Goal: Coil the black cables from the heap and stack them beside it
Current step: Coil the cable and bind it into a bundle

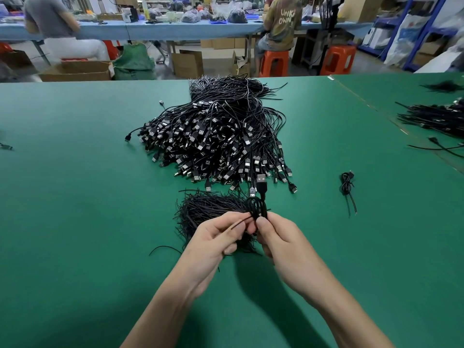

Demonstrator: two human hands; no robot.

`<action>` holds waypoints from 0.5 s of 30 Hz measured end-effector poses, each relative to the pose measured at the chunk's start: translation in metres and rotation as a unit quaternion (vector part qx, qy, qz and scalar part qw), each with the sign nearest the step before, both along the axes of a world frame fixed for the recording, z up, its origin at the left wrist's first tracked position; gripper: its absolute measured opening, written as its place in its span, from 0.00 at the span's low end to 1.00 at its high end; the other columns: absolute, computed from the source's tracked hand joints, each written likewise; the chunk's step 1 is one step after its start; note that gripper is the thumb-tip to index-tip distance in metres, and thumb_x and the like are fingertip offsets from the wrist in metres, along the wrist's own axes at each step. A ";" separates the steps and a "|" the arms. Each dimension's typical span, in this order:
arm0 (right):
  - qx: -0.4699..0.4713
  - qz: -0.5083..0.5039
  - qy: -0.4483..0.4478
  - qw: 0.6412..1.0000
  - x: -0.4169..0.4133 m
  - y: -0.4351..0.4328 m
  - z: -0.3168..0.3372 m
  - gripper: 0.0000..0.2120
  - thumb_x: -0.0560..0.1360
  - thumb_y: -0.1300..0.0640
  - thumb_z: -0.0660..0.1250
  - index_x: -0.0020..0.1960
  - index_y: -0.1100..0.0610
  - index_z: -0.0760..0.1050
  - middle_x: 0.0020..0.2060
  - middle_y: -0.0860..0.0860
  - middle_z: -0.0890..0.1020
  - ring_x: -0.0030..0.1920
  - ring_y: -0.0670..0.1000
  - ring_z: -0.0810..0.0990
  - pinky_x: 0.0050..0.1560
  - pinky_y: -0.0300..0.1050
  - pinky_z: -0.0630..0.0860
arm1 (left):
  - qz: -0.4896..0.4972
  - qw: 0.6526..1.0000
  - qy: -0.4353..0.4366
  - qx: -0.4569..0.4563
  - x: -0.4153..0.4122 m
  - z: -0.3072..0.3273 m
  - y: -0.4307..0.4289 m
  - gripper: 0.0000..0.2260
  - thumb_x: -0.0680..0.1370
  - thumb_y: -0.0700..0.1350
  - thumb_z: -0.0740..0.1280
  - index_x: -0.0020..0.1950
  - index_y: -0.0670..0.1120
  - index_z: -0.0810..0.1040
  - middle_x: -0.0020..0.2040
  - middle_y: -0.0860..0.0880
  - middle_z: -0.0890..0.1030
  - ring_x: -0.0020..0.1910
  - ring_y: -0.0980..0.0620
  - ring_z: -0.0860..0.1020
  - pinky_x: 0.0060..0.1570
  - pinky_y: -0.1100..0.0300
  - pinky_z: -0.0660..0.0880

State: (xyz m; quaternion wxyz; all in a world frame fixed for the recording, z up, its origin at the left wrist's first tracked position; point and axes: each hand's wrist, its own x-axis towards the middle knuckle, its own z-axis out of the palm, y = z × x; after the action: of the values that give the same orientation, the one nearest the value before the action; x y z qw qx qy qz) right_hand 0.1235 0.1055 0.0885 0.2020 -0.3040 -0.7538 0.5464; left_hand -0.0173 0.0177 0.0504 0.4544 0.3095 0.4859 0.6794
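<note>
Toward the table's (75,197) near edge, a coiled black cable (258,207) stands plug-up, pinched by the right hand (281,239); the left hand (216,239) pinches a thin strand (238,223) touching it. Beyond lies the heap (218,141), with one tied coil (347,184) toward the right edge.

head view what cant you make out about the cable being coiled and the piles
All head view.
coil: its lower part, behind right hand fingers.
strand in left hand: cable tail or tie, too thin to tell.
thin pile: near side behind both hands.
right pile: cut off by the frame edge.
</note>
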 end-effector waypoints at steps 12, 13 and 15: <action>0.059 0.014 0.005 0.998 0.000 -0.008 0.000 0.17 0.86 0.58 0.58 0.39 0.48 0.69 0.28 0.34 0.74 0.29 0.39 0.70 0.33 0.32 0.66 | -0.006 1.000 -0.021 -0.004 0.000 0.000 0.006 0.10 0.68 0.50 0.78 0.47 0.49 0.88 0.40 0.50 0.82 0.37 0.59 0.76 0.33 0.68 0.67; 0.076 0.017 -0.004 0.997 0.001 -0.007 0.000 0.17 0.86 0.58 0.58 0.39 0.48 0.68 0.28 0.34 0.74 0.29 0.39 0.70 0.33 0.33 0.65 | -0.002 1.000 -0.016 -0.014 0.000 0.000 0.006 0.11 0.68 0.51 0.78 0.48 0.49 0.88 0.41 0.51 0.83 0.37 0.59 0.76 0.34 0.69 0.67; 0.098 0.026 -0.022 0.995 0.002 -0.006 0.001 0.17 0.85 0.57 0.59 0.38 0.49 0.66 0.28 0.36 0.74 0.29 0.42 0.67 0.33 0.35 0.64 | 0.001 1.000 -0.007 -0.022 0.000 0.001 0.005 0.12 0.68 0.53 0.78 0.50 0.51 0.89 0.42 0.54 0.84 0.38 0.61 0.76 0.35 0.70 0.68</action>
State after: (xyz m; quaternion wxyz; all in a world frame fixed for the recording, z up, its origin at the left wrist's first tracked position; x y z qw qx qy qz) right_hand 0.1255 0.0997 0.0892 0.1996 -0.2754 -0.8155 0.4683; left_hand -0.0169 0.0225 0.0510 0.4637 0.2941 0.4982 0.6711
